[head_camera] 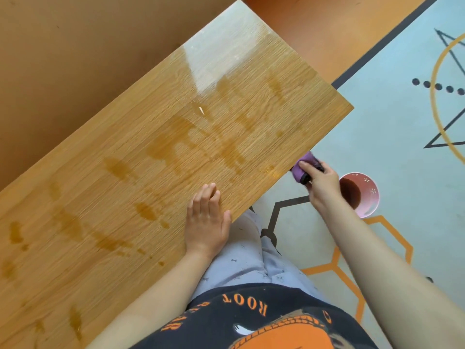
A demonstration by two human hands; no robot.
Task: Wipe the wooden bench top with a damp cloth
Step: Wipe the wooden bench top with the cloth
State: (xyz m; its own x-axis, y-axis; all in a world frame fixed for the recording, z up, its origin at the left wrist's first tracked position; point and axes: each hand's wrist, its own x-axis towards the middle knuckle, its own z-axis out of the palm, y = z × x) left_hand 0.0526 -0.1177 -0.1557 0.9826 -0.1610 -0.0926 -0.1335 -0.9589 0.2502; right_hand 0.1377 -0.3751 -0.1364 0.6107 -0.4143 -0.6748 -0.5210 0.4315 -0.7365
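Observation:
The wooden bench top (156, 137) runs diagonally from lower left to upper right and shows several darker wet streaks and patches. My left hand (205, 219) lies flat on its near edge, fingers together, holding nothing. My right hand (320, 183) is just off the bench's right edge, shut on a bunched purple cloth (302, 167) that touches that edge.
A pink bowl (370, 195) stands on the pale patterned floor mat (390, 127), right behind my right hand. Orange floor (63, 59) lies beyond the bench's far side. My legs are close against the bench's near edge.

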